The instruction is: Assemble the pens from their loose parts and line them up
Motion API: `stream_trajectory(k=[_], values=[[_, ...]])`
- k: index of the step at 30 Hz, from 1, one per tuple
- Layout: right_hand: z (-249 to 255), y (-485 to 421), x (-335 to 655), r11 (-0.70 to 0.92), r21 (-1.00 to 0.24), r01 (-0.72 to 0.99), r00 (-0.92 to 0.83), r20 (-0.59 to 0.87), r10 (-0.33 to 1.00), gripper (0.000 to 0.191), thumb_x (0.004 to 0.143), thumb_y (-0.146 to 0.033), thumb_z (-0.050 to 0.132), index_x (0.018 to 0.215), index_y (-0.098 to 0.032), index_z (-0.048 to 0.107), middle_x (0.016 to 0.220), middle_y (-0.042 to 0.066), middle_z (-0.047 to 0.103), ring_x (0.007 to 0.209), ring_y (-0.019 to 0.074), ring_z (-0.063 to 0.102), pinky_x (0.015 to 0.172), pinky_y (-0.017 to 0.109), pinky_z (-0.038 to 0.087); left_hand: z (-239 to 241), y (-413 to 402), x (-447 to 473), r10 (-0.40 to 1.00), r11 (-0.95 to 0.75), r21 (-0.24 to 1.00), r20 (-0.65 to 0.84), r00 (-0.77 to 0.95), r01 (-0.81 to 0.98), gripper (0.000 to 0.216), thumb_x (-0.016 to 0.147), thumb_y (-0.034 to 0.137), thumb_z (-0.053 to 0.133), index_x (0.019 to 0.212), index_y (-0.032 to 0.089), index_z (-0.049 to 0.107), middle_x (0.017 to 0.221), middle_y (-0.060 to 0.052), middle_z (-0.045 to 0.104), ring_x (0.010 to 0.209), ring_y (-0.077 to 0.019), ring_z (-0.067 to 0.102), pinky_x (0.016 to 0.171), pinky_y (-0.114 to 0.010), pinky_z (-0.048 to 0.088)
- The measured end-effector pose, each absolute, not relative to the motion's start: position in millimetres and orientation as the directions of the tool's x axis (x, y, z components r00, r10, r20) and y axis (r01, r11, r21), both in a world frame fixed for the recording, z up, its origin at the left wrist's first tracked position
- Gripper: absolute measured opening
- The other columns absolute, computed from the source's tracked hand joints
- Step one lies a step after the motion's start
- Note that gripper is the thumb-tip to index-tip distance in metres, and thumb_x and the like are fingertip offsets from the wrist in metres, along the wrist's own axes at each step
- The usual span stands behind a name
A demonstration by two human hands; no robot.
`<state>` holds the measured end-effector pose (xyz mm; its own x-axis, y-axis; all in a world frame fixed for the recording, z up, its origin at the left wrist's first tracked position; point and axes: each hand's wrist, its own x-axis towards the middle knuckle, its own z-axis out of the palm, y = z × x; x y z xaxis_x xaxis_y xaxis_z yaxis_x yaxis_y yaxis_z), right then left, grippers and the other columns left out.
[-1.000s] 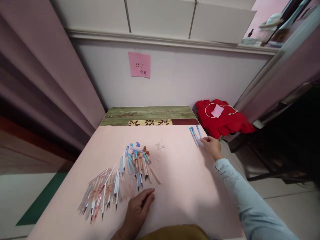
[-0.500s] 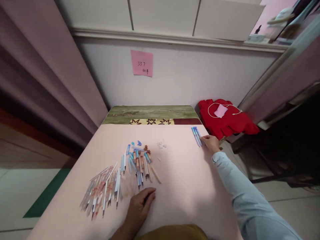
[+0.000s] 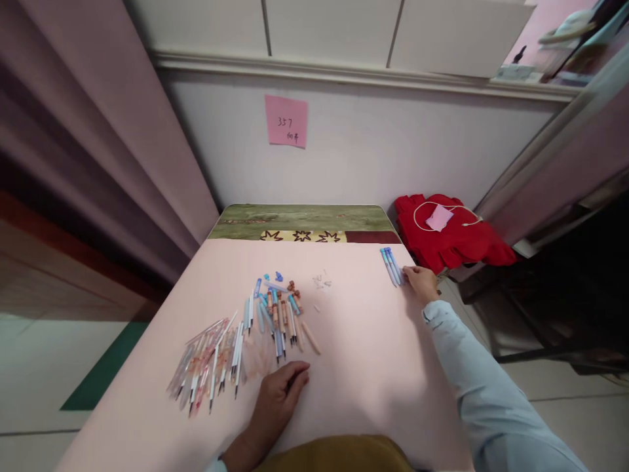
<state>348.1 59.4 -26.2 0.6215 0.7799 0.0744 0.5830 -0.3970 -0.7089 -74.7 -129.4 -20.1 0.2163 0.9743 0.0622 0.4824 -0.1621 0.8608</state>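
Observation:
Several light-blue pens (image 3: 392, 265) lie side by side, lengthwise, at the table's far right. The fingertips of my right hand (image 3: 421, 283) are closed at the lower barrel of the rightmost one. My left hand (image 3: 280, 396) rests on the table near the front, loosely curled, with nothing visible in it. Just beyond it is a spread of blue and brown pen barrels (image 3: 275, 311) and white refills with dark tips. Left of these lies a pile of clear and reddish barrels and refills (image 3: 199, 367).
Small clear pieces (image 3: 322, 282) lie mid-table. Brown caps (image 3: 291, 287) and blue caps (image 3: 278, 276) sit behind the barrels. Red cloth (image 3: 457, 242) with a white cable lies beyond the right table edge. A pink note (image 3: 286, 122) is on the wall.
The view has shifted slightly, moving everything a little right in the picture. My right hand sits slightly farther right beside the pens. My left hand stays on the table.

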Motion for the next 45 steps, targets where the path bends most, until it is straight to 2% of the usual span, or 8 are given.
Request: stream_trajectory(k=[5,9,16,24,27,30,38,45], values=[[-19.2,39.4,311.1,-0.282,-0.812,0.511,0.629,0.129,0.767,0.047,0.085,-0.047,0.051,0.103,-0.009,0.073,0.078,0.012,0.073,0.066,0.0202,0.065,0.061,0.028,0.048,-18.6,-132.1,-73.3,0.972,-0.171,0.848,0.061,0.228,0.502,0.018,0.091,0.027,0.054,0.096,0.021,0.070,0.086,-0.002,0.075,0.076,-0.0151,0.070,0.072,-0.024,0.055],[-21.1,9.3,239.4,-0.017,-0.983,0.182,0.498,0.077,0.864,0.048,0.077,-0.053,0.067,0.098,-0.011,0.070,0.071,0.005,0.068,0.056,0.0138,0.057,0.056,0.026,0.048,-21.0,-134.2,-72.7,0.974,-0.168,0.858,0.069,0.215,0.486,0.017,0.091,0.025,0.054,0.095,0.020,0.070,0.085,-0.002,0.074,0.077,-0.0145,0.069,0.072,-0.024,0.053],[-38.9,-35.7,136.9,-0.059,-0.998,-0.030,0.261,-0.064,0.963,0.047,0.079,-0.058,0.065,0.095,-0.014,0.069,0.068,0.003,0.065,0.049,0.0111,0.053,0.043,0.022,0.041,-22.1,-139.5,-72.1,0.978,-0.175,0.883,0.103,0.183,0.436,0.017,0.091,0.025,0.055,0.094,0.018,0.069,0.082,-0.004,0.074,0.073,-0.0147,0.069,0.067,-0.023,0.053],[-46.8,-47.1,130.1,0.054,-0.971,0.231,0.221,0.106,0.969,0.041,0.086,-0.053,0.057,0.091,-0.015,0.071,0.065,0.002,0.064,0.054,0.0125,0.053,0.051,0.023,0.044,-27.8,-146.2,-69.4,0.924,-0.382,0.786,0.345,0.167,0.487,0.012,0.091,0.019,0.058,0.098,0.020,0.068,0.088,-0.003,0.075,0.078,-0.0137,0.070,0.071,-0.023,0.054],[-41.2,-52.1,128.7,0.163,-0.884,0.438,0.077,0.217,0.973,0.035,0.089,-0.048,0.056,0.086,-0.017,0.072,0.065,0.001,0.065,0.056,0.0132,0.054,0.056,0.024,0.043,-25.9,-146.2,-69.5,0.869,-0.463,0.684,0.475,0.138,0.564,0.018,0.090,0.015,0.058,0.106,0.020,0.066,0.093,-0.004,0.074,0.084,-0.0146,0.069,0.077,-0.025,0.054],[-37.2,-57.1,126.4,0.275,-0.755,0.596,-0.110,0.262,0.959,0.029,0.088,-0.045,0.060,0.087,-0.020,0.073,0.068,0.001,0.067,0.059,0.0136,0.058,0.058,0.024,0.042,-11.9,-132.8,-76.9,0.854,-0.410,0.608,0.517,0.053,0.680,0.019,0.092,0.018,0.056,0.108,0.021,0.065,0.096,-0.005,0.071,0.090,-0.0176,0.067,0.083,-0.031,0.053],[-36.3,-62.3,124.0,0.354,-0.558,0.751,-0.272,0.227,0.935,0.027,0.084,-0.049,0.065,0.094,-0.023,0.070,0.078,0.001,0.069,0.065,0.0143,0.061,0.060,0.024,0.037,14.0,-60.4,-98.3,0.961,-0.046,0.442,0.263,-0.081,0.896,0.027,0.086,0.025,0.059,0.111,0.018,0.065,0.109,-0.011,0.068,0.104,-0.0285,0.059,0.094,-0.043,0.043],[-26.4,-66.4,119.8,0.361,-0.518,0.776,-0.338,0.142,0.930,0.025,0.084,-0.047,0.068,0.087,-0.023,0.064,0.072,-0.001,0.069,0.063,0.0151,0.061,0.057,0.024,0.032,0.9,-31.8,-82.2,0.984,0.013,0.413,0.154,-0.084,0.911,0.043,0.079,0.020,0.060,0.121,0.012,0.057,0.116,-0.015,0.065,0.113,-0.0297,0.057,0.099,-0.040,0.040]])
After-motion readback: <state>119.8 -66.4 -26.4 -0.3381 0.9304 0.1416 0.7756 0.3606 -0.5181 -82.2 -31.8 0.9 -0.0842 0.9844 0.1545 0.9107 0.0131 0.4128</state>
